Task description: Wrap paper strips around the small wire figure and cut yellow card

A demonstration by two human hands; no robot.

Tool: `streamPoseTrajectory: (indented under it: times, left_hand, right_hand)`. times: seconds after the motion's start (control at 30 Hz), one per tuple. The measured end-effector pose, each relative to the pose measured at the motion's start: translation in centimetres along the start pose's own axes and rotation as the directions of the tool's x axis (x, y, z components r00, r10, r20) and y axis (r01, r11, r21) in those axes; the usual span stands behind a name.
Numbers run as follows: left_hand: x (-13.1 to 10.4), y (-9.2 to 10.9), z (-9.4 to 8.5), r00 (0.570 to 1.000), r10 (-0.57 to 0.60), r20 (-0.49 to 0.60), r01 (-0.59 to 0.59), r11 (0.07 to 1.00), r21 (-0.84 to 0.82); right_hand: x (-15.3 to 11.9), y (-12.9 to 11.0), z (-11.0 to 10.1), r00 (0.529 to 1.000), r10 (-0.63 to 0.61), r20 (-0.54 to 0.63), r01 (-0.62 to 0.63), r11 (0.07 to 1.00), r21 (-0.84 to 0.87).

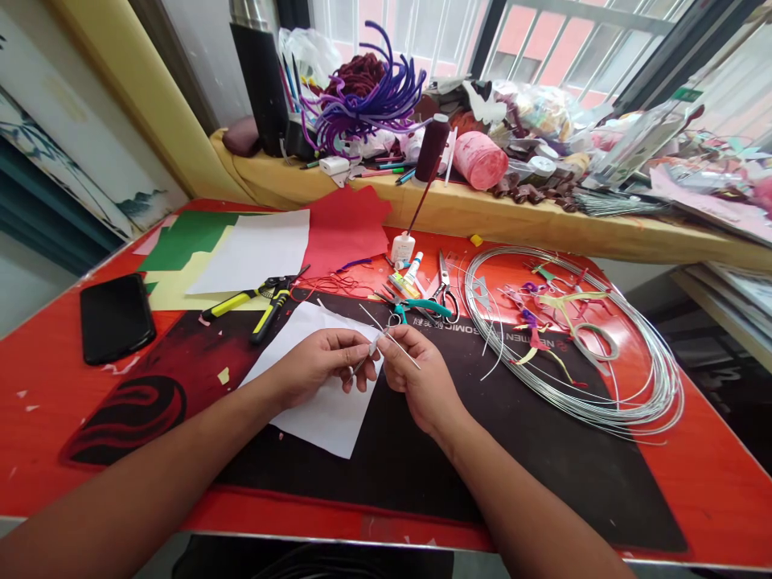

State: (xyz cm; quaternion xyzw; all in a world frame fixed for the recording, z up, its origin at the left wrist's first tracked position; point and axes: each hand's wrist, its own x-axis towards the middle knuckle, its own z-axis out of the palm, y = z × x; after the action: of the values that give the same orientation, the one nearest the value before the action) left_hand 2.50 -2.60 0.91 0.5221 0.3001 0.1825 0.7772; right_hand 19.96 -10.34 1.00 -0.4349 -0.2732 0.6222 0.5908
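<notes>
Over the middle of the desk, my left hand (322, 360) and my right hand (422, 376) meet, both closed in a pinch. Between them is a thin silvery wire piece (369, 316) whose ends stick out past the fingers. A small whitish bit (374, 344), perhaps paper, sits on it at the left fingertips. The fingers hide how the wire is bent or joined. Under my left hand lies a white paper sheet (329, 430) on the black desk mat (458, 474). Just beyond the hands are teal-handled pliers (425, 305).
A large wire coil (657, 394) with coloured scraps lies right. Yellow-black cutters (271, 310), coloured paper (350, 225) and a phone (117, 318) are left. Scissors (445, 281) and a glue bottle (402, 248) stand behind. Craft supplies crowd the window ledge (512, 221).
</notes>
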Motion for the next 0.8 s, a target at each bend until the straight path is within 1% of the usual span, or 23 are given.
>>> streamPoseTrajectory:
  times: [0.17,0.53,0.7,0.73,0.8]
  left_hand:
    - [0.03,-0.08,0.05,0.999,-0.035,0.017,0.036,0.996,-0.084]
    - [-0.14,-0.63,-0.2,0.994,-0.095,0.06,0.105,0.977,-0.185]
    - [-0.14,-0.6,-0.14,0.989,-0.12,0.087,0.132,0.981,-0.144]
    - [-0.15,-0.49,-0.09,0.991,-0.114,0.074,0.123,0.985,-0.119]
    - [-0.14,-0.19,0.04,0.997,-0.071,0.007,0.071,0.996,-0.052]
  right_hand:
    - [0.02,0.01,-0.02,1.0,0.01,0.01,-0.01,1.0,0.004]
    - [-0.11,-0.04,0.12,0.999,0.035,0.017,-0.035,0.999,0.029]
    - [-0.16,0.01,0.21,0.999,0.047,0.017,-0.047,0.999,0.004]
    - [-0.15,0.01,0.22,0.999,0.047,0.009,-0.047,0.999,0.004]
    - [-0.1,0.0,0.2,0.999,0.037,-0.017,-0.037,0.999,0.013]
